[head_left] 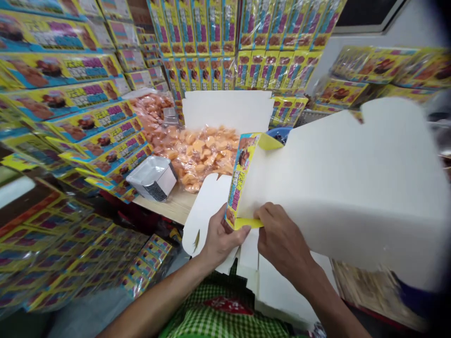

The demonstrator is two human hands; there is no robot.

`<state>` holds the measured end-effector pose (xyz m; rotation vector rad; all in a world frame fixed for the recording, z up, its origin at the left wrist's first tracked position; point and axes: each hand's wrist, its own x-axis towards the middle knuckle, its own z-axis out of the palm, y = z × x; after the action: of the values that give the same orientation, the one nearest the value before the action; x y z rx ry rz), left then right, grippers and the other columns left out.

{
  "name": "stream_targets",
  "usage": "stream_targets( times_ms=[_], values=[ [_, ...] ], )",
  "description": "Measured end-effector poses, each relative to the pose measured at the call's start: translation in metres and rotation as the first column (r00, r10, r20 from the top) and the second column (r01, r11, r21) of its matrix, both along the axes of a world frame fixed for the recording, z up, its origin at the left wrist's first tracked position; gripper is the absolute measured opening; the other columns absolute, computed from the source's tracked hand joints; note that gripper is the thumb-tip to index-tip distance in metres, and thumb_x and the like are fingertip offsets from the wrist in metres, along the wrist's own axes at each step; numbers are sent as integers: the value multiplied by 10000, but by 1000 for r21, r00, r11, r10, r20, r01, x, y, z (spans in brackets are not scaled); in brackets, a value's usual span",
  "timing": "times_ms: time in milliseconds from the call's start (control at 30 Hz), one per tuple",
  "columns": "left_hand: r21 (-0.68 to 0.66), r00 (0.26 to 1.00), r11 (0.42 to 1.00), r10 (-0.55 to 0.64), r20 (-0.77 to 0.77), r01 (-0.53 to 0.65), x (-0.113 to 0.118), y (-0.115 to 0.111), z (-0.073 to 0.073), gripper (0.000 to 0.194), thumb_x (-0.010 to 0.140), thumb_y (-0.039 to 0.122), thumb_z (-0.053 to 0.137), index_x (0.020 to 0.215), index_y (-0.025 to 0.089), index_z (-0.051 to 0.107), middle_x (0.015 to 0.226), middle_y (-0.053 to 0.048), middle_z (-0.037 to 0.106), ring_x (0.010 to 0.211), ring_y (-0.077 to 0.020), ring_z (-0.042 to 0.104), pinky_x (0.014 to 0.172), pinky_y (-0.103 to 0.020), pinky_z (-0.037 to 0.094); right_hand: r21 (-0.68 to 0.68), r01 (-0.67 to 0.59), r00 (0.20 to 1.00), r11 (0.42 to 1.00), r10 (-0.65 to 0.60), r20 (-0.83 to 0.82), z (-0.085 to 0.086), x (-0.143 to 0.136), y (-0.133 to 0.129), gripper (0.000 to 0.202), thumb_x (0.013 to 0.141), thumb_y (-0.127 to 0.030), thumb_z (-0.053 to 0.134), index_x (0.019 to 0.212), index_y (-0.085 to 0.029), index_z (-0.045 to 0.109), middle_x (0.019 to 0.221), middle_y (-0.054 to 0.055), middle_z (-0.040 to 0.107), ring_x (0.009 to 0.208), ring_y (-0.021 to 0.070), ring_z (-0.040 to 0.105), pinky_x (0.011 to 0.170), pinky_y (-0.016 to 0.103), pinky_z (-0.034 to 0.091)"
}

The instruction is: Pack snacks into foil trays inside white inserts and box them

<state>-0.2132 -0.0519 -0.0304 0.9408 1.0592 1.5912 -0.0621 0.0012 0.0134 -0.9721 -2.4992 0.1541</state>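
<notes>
A partly folded cardboard box [260,173], white inside with a yellow and blue printed side, is held up in front of me. My left hand [223,239] grips its lower left corner, thumb on the yellow end flap. My right hand [282,234] has its fingers curled at the same flap [248,223], a little to the right. The box's large white panel [359,183] sweeps out to the right. Beneath my hands lie white flat cardboard pieces [204,211], one with a rounded end.
Plastic-bagged orange pieces [207,150] lie on the wooden table [176,206], beside a stack of foil trays [153,176]. Printed boxes [70,68] are piled high on the left, and wrapped ones [197,28] stand at the back. More wrapped packs [380,65] sit at the right.
</notes>
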Motion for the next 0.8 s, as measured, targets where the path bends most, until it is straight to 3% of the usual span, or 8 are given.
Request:
stream_targets(
  times_ms=[167, 233, 333, 400, 467, 567, 667, 800],
  values=[
    [29, 976, 999, -13, -219, 20, -21, -6, -4, 839, 673, 632, 847, 1342, 243, 522, 1229, -107, 674, 1090, -290, 668, 897, -381, 578, -39, -16, 997, 999, 18, 76, 4, 24, 15, 219, 747, 26, 493, 774, -183, 553, 930, 93, 584, 929, 230, 510, 749, 331, 429],
    [157, 896, 983, 155, -416, -97, -50, -2, -6, 1022, 684, 694, 813, 1512, 334, 334, 1481, -117, 516, 1316, -346, 552, 1027, -467, 535, -69, -34, 991, 997, 42, 124, -1, 39, 23, 190, 789, 5, 520, 754, -175, 569, 951, 96, 597, 961, 220, 527, 759, 314, 455],
    [206, 526, 975, 220, -822, -84, -90, 13, -17, 1006, 711, 641, 818, 1547, 373, 327, 1627, -107, 328, 1450, -439, 389, 1144, -637, 399, -85, -110, 977, 990, 123, 176, -14, 63, 34, 247, 749, 52, 508, 816, -150, 634, 1137, 135, 632, 1152, 231, 541, 903, 329, 496],
    [140, 280, 987, 111, -954, 84, -100, 20, -26, 646, 803, 638, 729, 1353, 327, 591, 1497, -110, 477, 1338, -422, 520, 1065, -619, 483, -51, -98, 990, 994, 102, 94, -23, 82, 41, 453, 706, 84, 460, 1027, -145, 683, 1346, 145, 589, 1308, 232, 492, 1038, 372, 468],
    [85, 165, 983, 58, -985, 164, -94, 22, -33, 391, 931, 601, 572, 1111, 280, 705, 1210, -94, 613, 1065, -311, 679, 876, -473, 598, 0, 112, 990, 994, -112, -85, -30, 109, 49, 588, 719, 76, 417, 1200, -164, 657, 1375, 138, 588, 1311, 223, 507, 1085, 413, 444],
    [54, 89, 993, 44, -995, 109, -72, 24, -36, 382, 1006, 528, 455, 952, 240, 699, 893, -40, 584, 754, -207, 672, 654, -325, 571, -50, 656, 739, 753, -654, -160, -40, 164, 66, 450, 802, -20, 436, 1182, -108, 659, 1161, 189, 656, 1146, 280, 583, 1002, 458, 455],
    [28, 23, 996, 26, -999, 79, -55, 27, -33, 359, 1010, 491, 450, 922, 218, 665, 855, -36, 577, 736, -208, 662, 616, -311, 545, -148, 876, 467, 459, -884, 23, -47, 217, 78, 259, 842, -183, 532, 995, -67, 706, 1003, 231, 668, 1008, 334, 603, 882, 461, 439],
    [56, 43, 995, 53, -998, 78, -53, 28, -34, 341, 1003, 476, 465, 1164, 211, 607, 943, -52, 616, 753, -219, 681, 628, -330, 562, -215, 867, 451, 449, -892, -47, -45, 252, 84, 228, 852, -264, 516, 763, -142, 686, 756, 141, 665, 779, 253, 592, 750, 362, 392]
  ],
)
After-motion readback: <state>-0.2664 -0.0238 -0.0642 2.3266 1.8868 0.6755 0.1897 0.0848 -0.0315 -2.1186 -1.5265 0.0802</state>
